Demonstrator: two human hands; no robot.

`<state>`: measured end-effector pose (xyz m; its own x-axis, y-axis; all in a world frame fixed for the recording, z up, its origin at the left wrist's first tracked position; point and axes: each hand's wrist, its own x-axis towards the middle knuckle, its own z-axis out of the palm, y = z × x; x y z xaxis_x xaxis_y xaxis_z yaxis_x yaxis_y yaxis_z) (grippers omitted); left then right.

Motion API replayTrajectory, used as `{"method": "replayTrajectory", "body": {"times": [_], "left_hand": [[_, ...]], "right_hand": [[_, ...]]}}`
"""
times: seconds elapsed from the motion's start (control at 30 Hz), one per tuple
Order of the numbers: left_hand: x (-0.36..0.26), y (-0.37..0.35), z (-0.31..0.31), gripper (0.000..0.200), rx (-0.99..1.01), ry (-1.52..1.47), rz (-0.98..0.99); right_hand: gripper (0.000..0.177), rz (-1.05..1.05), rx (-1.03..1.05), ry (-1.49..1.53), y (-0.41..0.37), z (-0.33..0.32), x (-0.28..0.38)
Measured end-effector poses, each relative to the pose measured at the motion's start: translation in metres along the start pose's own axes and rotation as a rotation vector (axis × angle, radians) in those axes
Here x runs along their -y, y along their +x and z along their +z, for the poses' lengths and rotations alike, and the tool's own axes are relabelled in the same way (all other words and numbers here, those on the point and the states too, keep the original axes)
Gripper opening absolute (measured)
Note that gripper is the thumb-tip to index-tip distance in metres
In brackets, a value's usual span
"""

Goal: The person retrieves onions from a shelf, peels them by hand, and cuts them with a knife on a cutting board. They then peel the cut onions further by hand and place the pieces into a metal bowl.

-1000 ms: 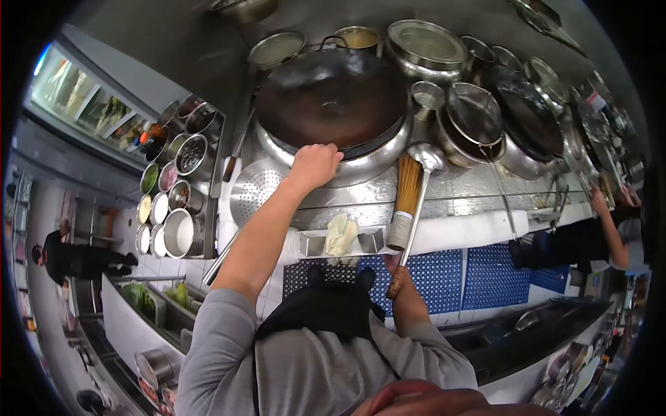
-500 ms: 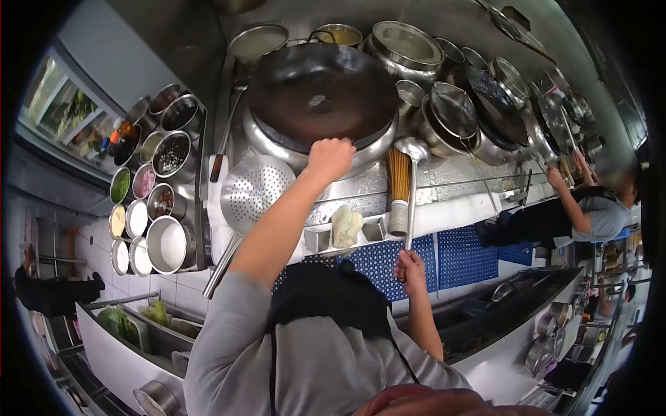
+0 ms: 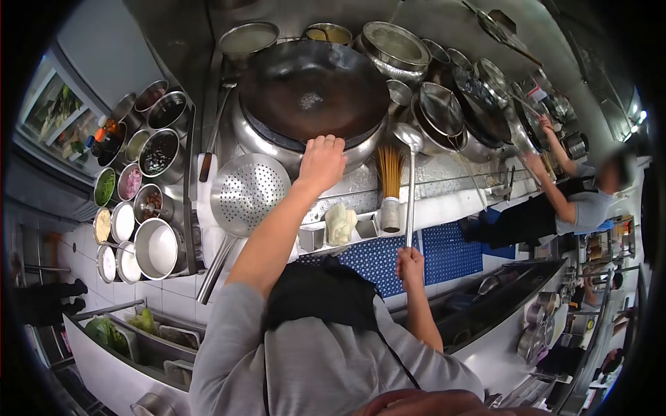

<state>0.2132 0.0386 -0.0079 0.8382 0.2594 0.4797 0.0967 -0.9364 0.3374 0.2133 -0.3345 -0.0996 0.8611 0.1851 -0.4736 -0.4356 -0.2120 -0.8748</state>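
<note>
We have our left hand (image 3: 322, 163) at the near rim of the big dark wok (image 3: 312, 93), upper centre of the frame, its fingers together over the edge; we cannot tell how firmly it grips, as the back of the hand hides the palm. The wok sits, bowl upward, in a round steel ring (image 3: 253, 135).

Our right hand (image 3: 411, 267), right of the lower centre, is closed narrowly around the lower end of the handle of a long steel ladle (image 3: 408, 137). The ladle's bowl lies towards the top of the frame, just right of the wok ring.

Just left of the ladle we see a bamboo brush (image 3: 390, 173), bristles towards the top. Left of that, a pale crumpled cloth (image 3: 341, 225) lies over a narrow metal tray (image 3: 311, 240) near the centre. The perforated strainer (image 3: 250, 194) is left of our left forearm, its handle pointing to the lower left.

At the left of the frame, 1 tub of chopped greens (image 3: 105, 186) and 1 pot of white contents (image 3: 156, 249) stand among other containers. At the right, 1 co-worker (image 3: 527, 215) reaches towards another cooking station.
</note>
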Motion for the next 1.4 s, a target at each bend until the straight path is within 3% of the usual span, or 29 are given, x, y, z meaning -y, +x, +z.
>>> {"method": "replayTrajectory", "body": {"times": [0.1,0.23,0.27,0.37,0.4,0.5,0.53,0.57,0.63,0.73,0.77,0.83,0.93,1.0,1.1,1.2,1.27,1.3,1.4], "left_hand": [[-0.004,-0.005,-0.006,0.050,0.070,0.002,-0.029],[-0.005,-0.016,-0.003,0.068,-0.010,0.019,-0.010],[-0.008,-0.017,-0.002,0.070,-0.040,0.025,-0.017],[-0.019,-0.021,-0.002,0.075,-0.061,-0.035,-0.079],[-0.025,-0.020,-0.007,0.075,-0.076,-0.049,-0.105],[-0.043,-0.035,-0.014,0.069,-0.205,-0.173,-0.208],[-0.049,-0.046,-0.018,0.064,-0.226,-0.254,-0.185],[-0.055,-0.058,-0.024,0.060,-0.252,-0.330,-0.164],[-0.070,-0.085,-0.037,0.041,-0.311,-0.411,-0.171],[-0.096,-0.144,-0.052,0.018,-0.118,-0.589,-0.381],[-0.106,-0.161,-0.060,0.016,-0.039,-0.640,-0.428],[-0.123,-0.201,-0.064,0.017,0.068,-0.668,-0.588],[-0.146,-0.253,-0.061,0.020,0.134,-0.678,-0.834],[-0.154,-0.284,-0.054,0.024,0.080,-0.732,-0.990],[-0.160,-0.327,-0.050,0.030,0.145,-0.719,-1.198],[-0.158,-0.380,-0.056,0.033,0.211,-0.590,-1.337],[-0.155,-0.409,-0.073,0.034,0.265,-0.456,-1.414],[-0.156,-0.426,-0.079,0.040,0.185,-0.383,-1.459],[-0.144,-0.464,-0.106,0.040,0.161,-0.274,-1.579]], "right_hand": [[0.016,0.017,0.033,0.014,0.015,0.003,0.001],[0.021,0.059,0.103,0.076,0.025,-0.007,-0.012],[0.033,0.115,0.211,0.155,0.028,-0.017,-0.013],[0.041,0.336,0.372,0.474,0.046,-0.037,-0.036],[0.034,0.350,0.403,0.324,0.072,-0.054,-0.061],[0.030,-0.522,0.237,-0.989,0.092,-0.031,-0.094],[0.036,-1.006,0.166,-0.835,0.094,-0.012,-0.094],[0.055,-0.968,0.313,-1.068,0.111,-0.007,-0.102],[0.055,-0.887,0.513,-1.306,0.129,0.008,-0.102],[0.041,-0.801,0.857,-1.623,0.160,0.022,-0.111],[0.034,-0.764,0.811,-1.599,0.155,0.026,-0.102],[0.037,-0.615,0.785,-1.698,0.150,0.035,-0.093],[0.046,-0.855,0.730,-1.748,0.147,0.023,-0.105],[0.052,-0.642,0.830,-1.773,0.153,0.028,-0.106],[0.066,-0.570,0.916,-1.640,0.180,0.027,-0.127],[0.069,-0.724,0.801,-1.438,0.194,0.005,-0.146],[0.068,-0.761,0.616,-1.508,0.189,-0.023,-0.163],[0.068,-0.773,0.521,-1.539,0.180,-0.033,-0.166],[0.060,-0.592,0.392,-1.626,0.151,-0.063,-0.185]]}}
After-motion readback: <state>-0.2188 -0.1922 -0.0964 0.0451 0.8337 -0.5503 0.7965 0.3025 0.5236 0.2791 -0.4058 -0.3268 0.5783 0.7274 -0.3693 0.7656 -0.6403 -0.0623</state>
